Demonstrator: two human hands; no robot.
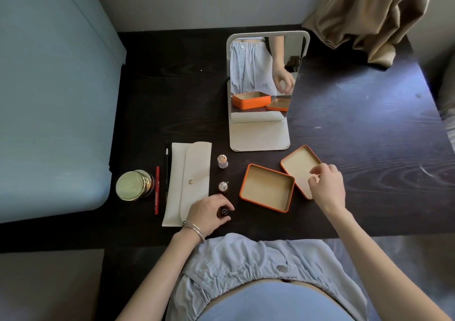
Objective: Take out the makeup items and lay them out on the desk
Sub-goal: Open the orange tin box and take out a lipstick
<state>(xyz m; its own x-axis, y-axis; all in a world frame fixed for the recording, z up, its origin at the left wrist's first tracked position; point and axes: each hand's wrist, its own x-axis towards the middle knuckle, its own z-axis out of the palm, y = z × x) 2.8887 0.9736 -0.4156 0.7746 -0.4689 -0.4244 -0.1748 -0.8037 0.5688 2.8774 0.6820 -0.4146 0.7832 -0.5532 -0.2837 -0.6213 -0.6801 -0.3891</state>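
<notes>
An orange tin box (pixel 267 188) stands open on the dark desk (pixel 357 123), with nothing inside it. Its lid (pixel 295 165) lies upturned against the box's right side. My right hand (pixel 326 185) hovers over the lid with fingers loosely curled, holding nothing. My left hand (pixel 209 213) grips a small dark bottle (pixel 224 212) standing near the front edge. Behind it stand two more small bottles (pixel 222 187) (pixel 222 161) in a line. A cream pouch (pixel 189 182), a black pencil (pixel 167 168), a red pencil (pixel 156 190) and a gold-lidded jar (pixel 134 185) lie to the left.
A standing mirror (pixel 263 79) on a cream base occupies the desk's middle back. A blue bed (pixel 54 99) borders the desk on the left. A tan curtain (pixel 369 17) hangs onto the back right corner. The desk's right half is bare dark wood.
</notes>
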